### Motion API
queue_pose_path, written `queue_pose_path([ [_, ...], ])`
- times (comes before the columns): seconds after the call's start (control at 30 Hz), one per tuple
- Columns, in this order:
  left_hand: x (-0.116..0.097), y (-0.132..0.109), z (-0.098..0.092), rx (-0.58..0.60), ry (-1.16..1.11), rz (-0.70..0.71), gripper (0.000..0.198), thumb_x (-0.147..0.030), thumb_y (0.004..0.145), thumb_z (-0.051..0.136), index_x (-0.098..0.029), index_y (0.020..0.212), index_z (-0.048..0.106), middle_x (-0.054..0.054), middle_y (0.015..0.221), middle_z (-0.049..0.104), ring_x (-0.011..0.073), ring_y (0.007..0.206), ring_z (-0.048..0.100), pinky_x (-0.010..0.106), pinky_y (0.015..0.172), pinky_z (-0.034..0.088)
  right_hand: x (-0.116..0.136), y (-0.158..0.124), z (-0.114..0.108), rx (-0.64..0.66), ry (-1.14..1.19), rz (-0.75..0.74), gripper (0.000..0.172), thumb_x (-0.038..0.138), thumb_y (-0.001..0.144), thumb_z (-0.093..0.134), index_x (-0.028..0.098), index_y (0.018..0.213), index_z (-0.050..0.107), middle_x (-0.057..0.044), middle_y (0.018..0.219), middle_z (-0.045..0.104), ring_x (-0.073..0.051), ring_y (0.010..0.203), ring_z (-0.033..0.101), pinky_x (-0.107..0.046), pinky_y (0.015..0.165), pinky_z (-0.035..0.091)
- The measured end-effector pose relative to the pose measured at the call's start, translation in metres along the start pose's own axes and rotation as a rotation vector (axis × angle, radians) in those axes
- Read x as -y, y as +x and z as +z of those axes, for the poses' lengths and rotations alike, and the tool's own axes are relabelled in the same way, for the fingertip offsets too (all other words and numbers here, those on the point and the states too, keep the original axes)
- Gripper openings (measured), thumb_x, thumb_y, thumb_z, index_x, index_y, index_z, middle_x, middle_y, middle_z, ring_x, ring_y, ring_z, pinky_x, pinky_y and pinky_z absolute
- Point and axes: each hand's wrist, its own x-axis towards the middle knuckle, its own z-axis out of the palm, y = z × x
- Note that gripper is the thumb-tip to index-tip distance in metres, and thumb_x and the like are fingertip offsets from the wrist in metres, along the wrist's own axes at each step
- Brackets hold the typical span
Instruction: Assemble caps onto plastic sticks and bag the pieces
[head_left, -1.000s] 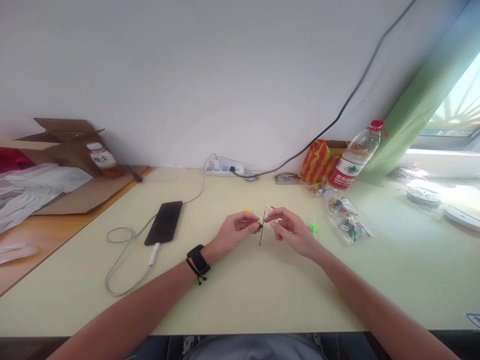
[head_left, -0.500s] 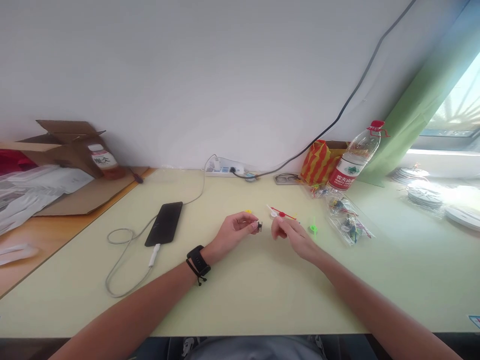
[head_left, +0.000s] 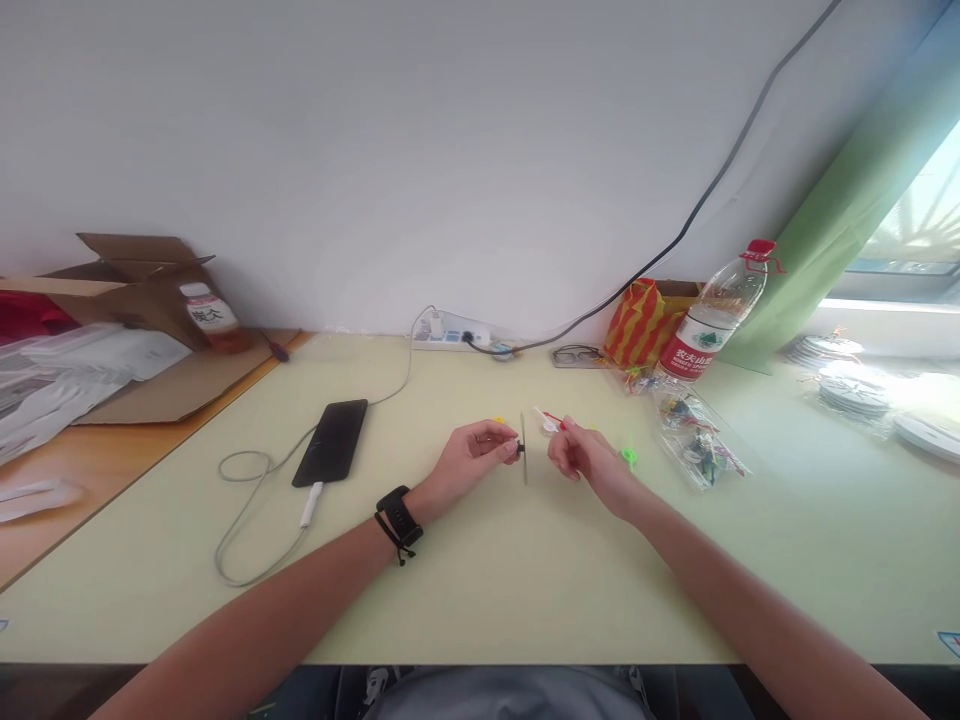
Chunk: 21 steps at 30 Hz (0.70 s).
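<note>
My left hand (head_left: 480, 455) is closed, thumb and fingertips pinching a small black spinner (head_left: 520, 449). From its far side a thin, blurred blade (head_left: 525, 470) stands upright, seen edge-on. My right hand (head_left: 592, 468) is just right of the blade and apart from it, fingers loosely curled and parted, with nothing visible in them. Beyond its fingertips lie a white arrow-shaped piece (head_left: 547, 426) and a red one (head_left: 553, 419), the red partly hidden by the hand. A green piece (head_left: 628, 456) sits right of the wrist. Some yellow (head_left: 499, 420) shows behind my left fingers.
A phone (head_left: 330, 443) on a white cable lies left. Clear bags of small coloured parts (head_left: 701, 445) lie right, before a large water bottle (head_left: 701, 330). A power strip (head_left: 448, 332) and glasses (head_left: 576, 355) are by the wall. Stacked discs (head_left: 851, 388) are far right, a cardboard box (head_left: 150, 290) far left.
A long blurred blade now shows upright at the black spinner, where only a short dark shape showed before. My right hand has shifted slightly right, its index finger lifting.
</note>
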Motion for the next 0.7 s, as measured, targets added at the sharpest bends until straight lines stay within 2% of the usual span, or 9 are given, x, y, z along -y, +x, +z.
queue_pose_path([
  [0.07,-0.0015,-0.0008,0.0005,0.008,0.008,-0.011,0.031,-0.039,0.086,0.079,-0.015,0.104,0.072,0.008,0.098,0.072,0.0191,0.090,0.070,0.036,0.090,0.055,0.0004,-0.0001,-0.0004,0.003,0.054,0.019,0.056,0.064,0.100,0.044,0.019,0.074,0.063,-0.005,0.082,0.067,-0.012,0.055,0.046,-0.030,0.058,0.040],
  [0.17,-0.0037,-0.0020,0.0011,0.014,0.016,-0.022,0.030,-0.039,0.087,0.079,-0.015,0.104,0.072,0.007,0.098,0.071,0.0195,0.090,0.070,0.036,0.090,0.055,0.0001,-0.0009,0.0000,-0.002,0.083,0.030,0.051,0.065,0.099,0.046,0.019,0.086,0.065,-0.009,0.100,0.074,-0.011,0.054,0.050,-0.032,0.060,0.045],
  [0.47,-0.0052,-0.0031,0.0022,0.009,0.019,-0.018,0.030,-0.039,0.087,0.079,-0.015,0.103,0.072,0.007,0.095,0.072,0.0186,0.088,0.070,0.035,0.089,0.055,-0.0008,-0.0018,0.0013,0.007,0.062,0.061,0.051,0.064,0.100,0.046,0.019,0.090,0.067,-0.013,0.112,0.076,-0.012,0.054,0.056,-0.033,0.061,0.050],
  [0.7,-0.0063,-0.0031,0.0021,0.016,0.028,-0.012,0.030,-0.039,0.087,0.079,-0.015,0.103,0.072,0.007,0.094,0.072,0.0196,0.088,0.070,0.036,0.089,0.055,0.0038,-0.0048,0.0037,0.016,0.002,0.026,0.047,0.060,0.101,0.047,0.019,0.097,0.070,-0.012,0.116,0.074,-0.012,0.057,0.057,-0.034,0.062,0.051],
])
